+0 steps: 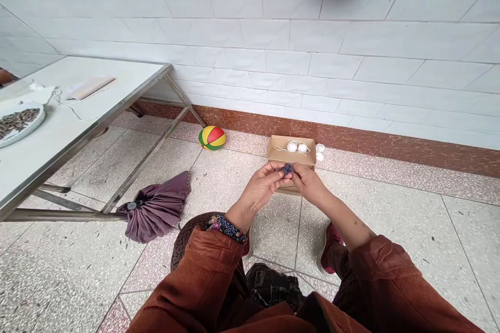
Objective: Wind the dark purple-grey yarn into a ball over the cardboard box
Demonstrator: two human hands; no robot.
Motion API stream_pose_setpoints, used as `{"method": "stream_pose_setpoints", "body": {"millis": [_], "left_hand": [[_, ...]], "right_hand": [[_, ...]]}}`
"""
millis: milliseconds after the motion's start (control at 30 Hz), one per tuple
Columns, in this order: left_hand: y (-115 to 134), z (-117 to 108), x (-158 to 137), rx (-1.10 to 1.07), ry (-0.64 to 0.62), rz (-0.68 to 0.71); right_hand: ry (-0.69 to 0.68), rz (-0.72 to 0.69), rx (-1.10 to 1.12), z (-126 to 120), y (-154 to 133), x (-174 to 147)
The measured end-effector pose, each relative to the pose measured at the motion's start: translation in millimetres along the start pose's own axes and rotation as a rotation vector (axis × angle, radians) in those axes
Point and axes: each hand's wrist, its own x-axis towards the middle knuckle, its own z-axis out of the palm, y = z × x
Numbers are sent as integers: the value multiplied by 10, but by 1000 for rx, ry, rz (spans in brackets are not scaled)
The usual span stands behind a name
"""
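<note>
My left hand (269, 181) and my right hand (307, 183) meet in front of me, fingers closed on a small dark blue-grey bunched piece (287, 168) that looks like yarn or fabric. It is pinched between the fingertips of both, and its exact kind is too small to tell. Just beyond the hands, an open cardboard box (275, 152) sits on the floor, its near part partly hidden by them. Two white balls of yarn (292, 146) with loose strands lie in it. More white balls (320, 152) rest on the floor beside its right side.
A white table (133, 75) with a metal frame stands at left, carrying a plate (23, 135) of dark dried pieces. A folded purple umbrella (164, 208) and a colourful ball (212, 138) lie on the floor. The tiled wall (273, 62) rises ahead.
</note>
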Motion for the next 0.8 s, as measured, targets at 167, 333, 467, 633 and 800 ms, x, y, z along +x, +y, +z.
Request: {"method": "stream_pose_setpoints", "body": {"millis": [167,333,467,633,800], "left_hand": [[12,-61,33,-38,75,57],[-24,-144,98,5,182,97],[-41,-123,103,1,176,107],[-69,-77,96,123,227,161],[-107,-61,82,467,103,220]], "right_hand": [[-177,85,79,-9,-48,-37],[-291,27,-100,19,-118,-98],[-211,-235,-279,8,-180,-122],[-150,-389,-291,-129,-237,-74],[-8,-282,-131,-265,-201,74]]}}
